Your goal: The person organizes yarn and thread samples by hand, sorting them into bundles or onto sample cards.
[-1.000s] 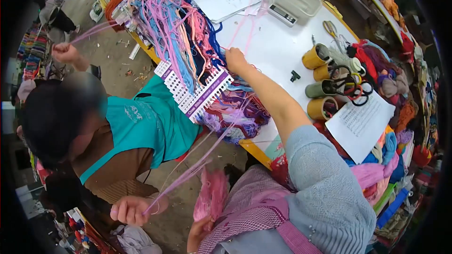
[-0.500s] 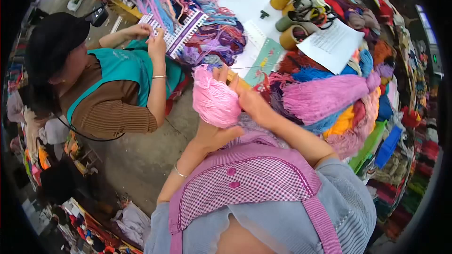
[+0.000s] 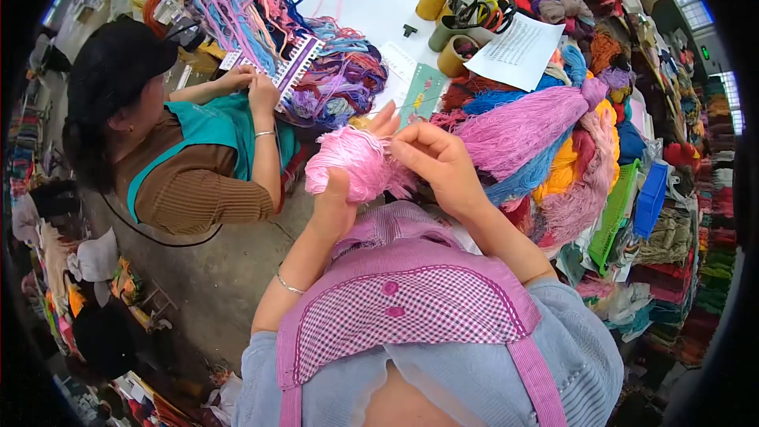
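From beside the table (image 3: 375,16), I note a bare white strip running between the multicoloured yarn heap (image 3: 336,83) and the cups (image 3: 458,57), passable for a hand save for a small black part (image 3: 409,30) lying within it. Black-handled scissors (image 3: 472,11) project upward above the cups, obstructing low passage there. The pink yarn bundle (image 3: 348,164) in the left hand (image 3: 335,207) blocks the direct way forward. Right of the right hand (image 3: 444,168), a mauve hank (image 3: 522,130) bars sideways travel. Open floor (image 3: 217,273) separates the left forearm from the co-worker's brown sleeve (image 3: 209,204); the co-worker's hands (image 3: 264,96) obstruct the heap's left side.
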